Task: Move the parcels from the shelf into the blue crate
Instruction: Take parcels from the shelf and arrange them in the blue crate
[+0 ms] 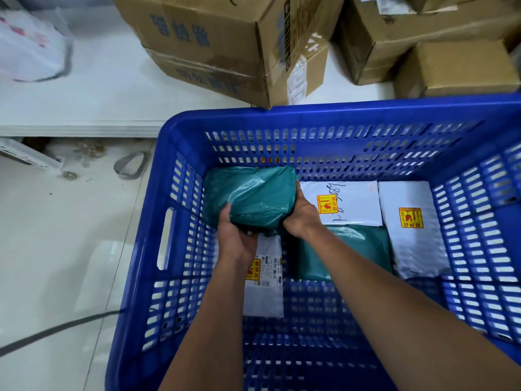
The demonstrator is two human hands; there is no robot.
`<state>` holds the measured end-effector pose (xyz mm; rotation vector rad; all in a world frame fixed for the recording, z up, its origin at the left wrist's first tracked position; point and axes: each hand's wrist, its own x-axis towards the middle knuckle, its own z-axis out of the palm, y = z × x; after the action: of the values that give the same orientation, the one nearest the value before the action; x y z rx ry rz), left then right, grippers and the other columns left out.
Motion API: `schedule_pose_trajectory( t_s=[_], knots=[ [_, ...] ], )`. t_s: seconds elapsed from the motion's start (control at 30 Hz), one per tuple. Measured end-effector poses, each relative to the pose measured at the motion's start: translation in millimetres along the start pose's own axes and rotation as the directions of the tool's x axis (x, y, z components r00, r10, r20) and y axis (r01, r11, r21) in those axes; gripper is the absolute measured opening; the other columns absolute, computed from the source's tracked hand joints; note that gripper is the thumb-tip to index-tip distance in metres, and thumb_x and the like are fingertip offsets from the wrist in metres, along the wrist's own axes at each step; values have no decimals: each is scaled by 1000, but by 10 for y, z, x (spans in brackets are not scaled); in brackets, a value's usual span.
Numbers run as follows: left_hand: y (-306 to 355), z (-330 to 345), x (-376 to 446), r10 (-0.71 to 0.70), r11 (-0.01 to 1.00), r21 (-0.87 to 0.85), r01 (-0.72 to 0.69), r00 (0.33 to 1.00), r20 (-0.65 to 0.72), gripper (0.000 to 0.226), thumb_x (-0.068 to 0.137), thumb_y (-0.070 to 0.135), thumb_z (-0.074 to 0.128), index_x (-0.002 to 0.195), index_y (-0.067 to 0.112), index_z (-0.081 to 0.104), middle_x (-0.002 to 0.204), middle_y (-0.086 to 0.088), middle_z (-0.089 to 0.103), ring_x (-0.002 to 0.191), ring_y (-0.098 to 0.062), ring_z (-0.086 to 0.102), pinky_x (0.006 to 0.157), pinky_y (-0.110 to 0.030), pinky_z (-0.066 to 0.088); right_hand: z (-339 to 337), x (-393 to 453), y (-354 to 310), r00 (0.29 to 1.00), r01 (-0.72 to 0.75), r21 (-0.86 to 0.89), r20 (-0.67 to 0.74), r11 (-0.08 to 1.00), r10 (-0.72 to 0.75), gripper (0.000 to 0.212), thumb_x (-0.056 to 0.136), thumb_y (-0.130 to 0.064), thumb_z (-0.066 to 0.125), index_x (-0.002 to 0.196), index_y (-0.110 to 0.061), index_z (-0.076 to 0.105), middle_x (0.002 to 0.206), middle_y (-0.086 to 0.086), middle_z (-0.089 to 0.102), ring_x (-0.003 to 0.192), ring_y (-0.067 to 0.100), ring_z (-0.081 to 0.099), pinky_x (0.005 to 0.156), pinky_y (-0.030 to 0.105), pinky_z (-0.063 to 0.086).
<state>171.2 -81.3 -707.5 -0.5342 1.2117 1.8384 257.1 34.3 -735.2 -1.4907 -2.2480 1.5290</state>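
Both hands hold the green parcel (pixel 251 197) low inside the blue crate (pixel 310 114), in the middle of the picture. The left hand (pixel 235 235) and right hand (pixel 301 214) squeeze its near corners, probably to fit it into the back left corner.

**Crate floor filling from the far end**

Parcels are covering the blue crate's (pixel 310 114) far half: a green parcel (pixel 251 193) at 11 o'clock, white parcels (pixel 352 204) at 12 and 1. The bare mesh bottom (pixel 310 348) at 6 o'clock is lying open. Cardboard boxes (pixel 225 46) are crowding the far rim.
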Motion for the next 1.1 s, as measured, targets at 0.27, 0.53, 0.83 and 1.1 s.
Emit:
schedule_pose_trajectory(
  t_s=[0.27,0.53,0.83,1.1],
  knots=[
    [59,-1,20,-56,996,66,56,998,4,47,100,35,46,140,12,46,133,-14,59,120,-29,57,98,-44,50,8,2,22,989,-144,-102,22,984,147,100,82,-27,65,153,-42,-3,121,-7,65,104,19,64,91,31,55],
    [-44,42,21,7,994,113,9,990,-137,39,102,11,47,141,8,44,137,-13,54,123,-30,54,90,-42,51,87,-122,58,998,-49,-225,28,973,57,126,76,-25,77,149,-28,-26,148,15,37,118,34,56,101,45,48],
    [-51,29,-4,84,961,276,-32,981,-177,37,103,14,48,138,8,41,136,-13,52,115,-27,56,88,-39,53,172,-226,-93,986,108,-482,-58,869,-155,132,75,9,68,143,-37,-35,163,10,-10,122,31,52,85,40,56],
    [-69,13,31,94,913,408,-5,976,-198,40,104,19,46,141,8,41,141,-17,51,127,-37,51,102,-51,46,126,-256,-119,996,61,-457,-29,887,-83,121,80,13,55,145,-48,-26,163,7,-11,75,29,64,59,35,53]
  ],
)
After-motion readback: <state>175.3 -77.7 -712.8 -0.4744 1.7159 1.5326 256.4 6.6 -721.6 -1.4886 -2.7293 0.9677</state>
